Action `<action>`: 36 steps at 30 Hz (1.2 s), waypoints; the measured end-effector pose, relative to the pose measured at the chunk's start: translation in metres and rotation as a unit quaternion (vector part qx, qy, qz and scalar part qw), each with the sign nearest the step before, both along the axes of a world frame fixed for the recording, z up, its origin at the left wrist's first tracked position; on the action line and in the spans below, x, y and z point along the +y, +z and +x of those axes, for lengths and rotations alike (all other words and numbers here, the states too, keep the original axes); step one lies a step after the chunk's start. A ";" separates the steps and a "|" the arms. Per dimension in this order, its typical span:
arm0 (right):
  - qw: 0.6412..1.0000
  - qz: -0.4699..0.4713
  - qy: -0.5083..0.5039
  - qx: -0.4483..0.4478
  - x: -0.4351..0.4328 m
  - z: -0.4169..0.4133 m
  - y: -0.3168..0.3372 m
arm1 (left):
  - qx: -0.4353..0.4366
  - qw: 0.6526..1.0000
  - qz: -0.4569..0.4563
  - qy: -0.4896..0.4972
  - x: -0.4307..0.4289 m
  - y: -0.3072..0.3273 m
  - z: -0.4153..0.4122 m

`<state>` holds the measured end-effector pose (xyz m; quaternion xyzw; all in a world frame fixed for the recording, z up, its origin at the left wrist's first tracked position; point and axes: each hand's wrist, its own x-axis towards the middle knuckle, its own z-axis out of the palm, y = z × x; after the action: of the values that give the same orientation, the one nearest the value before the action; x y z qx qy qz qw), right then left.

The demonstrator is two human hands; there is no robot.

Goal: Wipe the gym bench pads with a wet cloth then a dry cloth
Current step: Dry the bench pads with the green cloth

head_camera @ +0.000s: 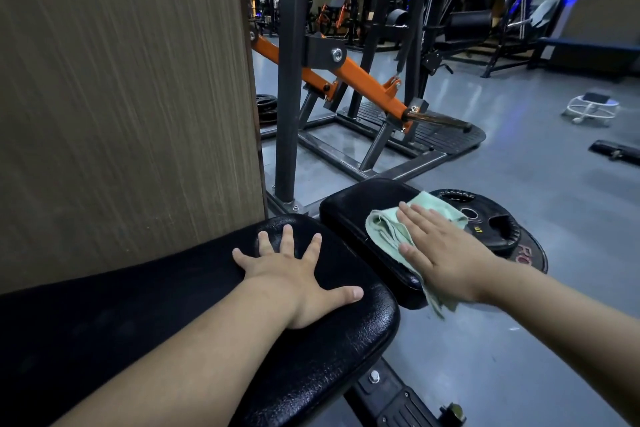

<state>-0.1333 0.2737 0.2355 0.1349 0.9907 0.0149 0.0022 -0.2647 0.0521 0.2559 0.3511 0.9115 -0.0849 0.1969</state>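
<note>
A black gym bench has a long back pad (173,315) running from lower left to centre and a smaller seat pad (349,211) just beyond it. My left hand (294,270) rests flat on the end of the long pad with fingers spread. My right hand (446,250) presses a pale green cloth (384,229) flat onto the right side of the seat pad; the fingers are straight. Part of the cloth hangs over the pad's near right edge.
A brown wood-grain panel (128,97) stands at left, tight against the bench. Black weight plates (491,222) lie on the grey floor right of the seat pad. A dark steel and orange lever machine (349,80) stands behind. The bench frame bracket (391,392) shows below.
</note>
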 end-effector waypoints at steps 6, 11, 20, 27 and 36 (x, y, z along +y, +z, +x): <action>1.000 0.027 0.007 -0.004 -0.031 -0.008 -0.001 | 0.000 1.000 -0.004 0.000 0.003 0.000 0.000; 0.999 0.031 0.038 -0.008 -0.039 -0.056 -0.002 | 0.007 1.000 -0.001 0.000 0.001 -0.003 -0.001; 0.992 -0.107 0.051 0.030 -0.022 -0.136 0.010 | 0.007 1.000 0.000 -0.009 0.000 -0.005 0.001; 0.984 -0.145 0.041 0.094 -0.008 -0.149 0.015 | 0.011 1.000 0.002 -0.010 0.001 -0.007 -0.003; 0.997 -0.028 0.067 -0.026 -0.005 -0.101 0.006 | 0.005 1.000 -0.004 -0.003 0.000 -0.008 -0.005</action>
<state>-0.2346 0.2686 0.2413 0.0675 0.9972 -0.0091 0.0305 -0.2696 0.0520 0.2483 0.3528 0.9110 -0.0908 0.1932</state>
